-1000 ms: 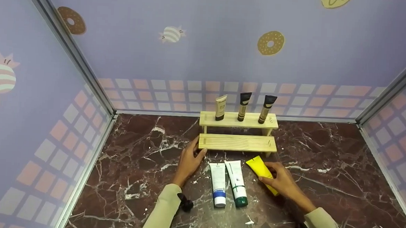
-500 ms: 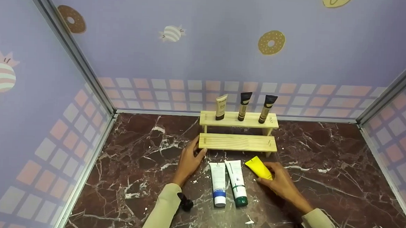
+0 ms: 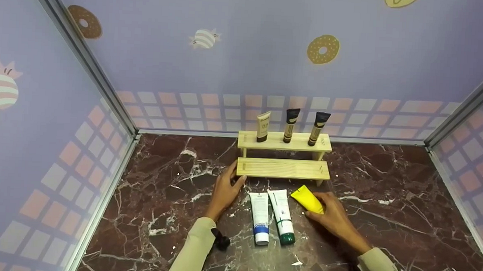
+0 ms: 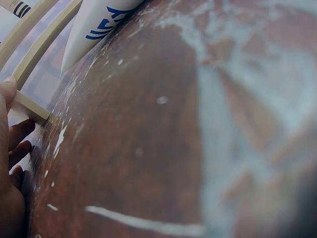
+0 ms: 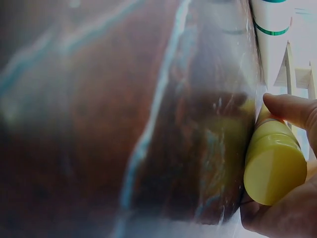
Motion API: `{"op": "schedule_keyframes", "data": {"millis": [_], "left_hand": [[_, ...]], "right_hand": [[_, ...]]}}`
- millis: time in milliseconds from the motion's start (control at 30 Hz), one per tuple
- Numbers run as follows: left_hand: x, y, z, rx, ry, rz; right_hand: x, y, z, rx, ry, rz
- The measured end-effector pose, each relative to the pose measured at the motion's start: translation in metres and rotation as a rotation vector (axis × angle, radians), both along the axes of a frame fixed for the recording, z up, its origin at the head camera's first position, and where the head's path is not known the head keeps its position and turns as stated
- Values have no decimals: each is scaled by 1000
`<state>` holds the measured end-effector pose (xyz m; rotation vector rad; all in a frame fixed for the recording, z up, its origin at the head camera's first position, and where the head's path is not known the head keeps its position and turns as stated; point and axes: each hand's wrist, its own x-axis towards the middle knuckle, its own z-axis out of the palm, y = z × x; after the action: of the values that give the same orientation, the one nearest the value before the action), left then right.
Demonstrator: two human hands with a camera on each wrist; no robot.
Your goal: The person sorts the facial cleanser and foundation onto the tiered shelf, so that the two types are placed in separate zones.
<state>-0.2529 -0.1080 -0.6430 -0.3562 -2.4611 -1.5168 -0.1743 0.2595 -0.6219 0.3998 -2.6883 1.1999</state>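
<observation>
My right hand (image 3: 333, 214) grips a yellow squeeze tube (image 3: 307, 199) that lies slanted on the marble surface. In the right wrist view, the thumb and fingers sit on either side of the tube's round yellow cap (image 5: 275, 173). My left hand (image 3: 225, 192) holds the left end of a two-step wooden rack (image 3: 283, 169), thumb at the front edge and fingers around the side. Between the hands lie a white tube with a blue band (image 3: 259, 217) and a white tube with a green cap (image 3: 282, 216), side by side.
On the rack's upper step stand a beige tube with a dark cap (image 3: 262, 126) and two black-and-gold tubes, one in the middle (image 3: 290, 125) and one on the right (image 3: 318, 129). Patterned walls (image 3: 245, 61) enclose the marble surface (image 3: 173, 181) at the back and sides.
My right hand has shifted slightly left along with the yellow tube, and now covers its lower end. The left hand and the rack stay where they were.
</observation>
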Motion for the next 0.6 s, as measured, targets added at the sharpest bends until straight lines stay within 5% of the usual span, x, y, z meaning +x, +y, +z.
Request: {"op": "schedule_keyframes", "data": {"millis": [233, 600], "left_hand": [[0, 0, 1, 24, 19, -35], [-2, 0, -2, 27, 37, -23]], "right_hand": [[3, -3, 8, 36, -119, -52], [3, -3, 6, 24, -76, -56]]}}
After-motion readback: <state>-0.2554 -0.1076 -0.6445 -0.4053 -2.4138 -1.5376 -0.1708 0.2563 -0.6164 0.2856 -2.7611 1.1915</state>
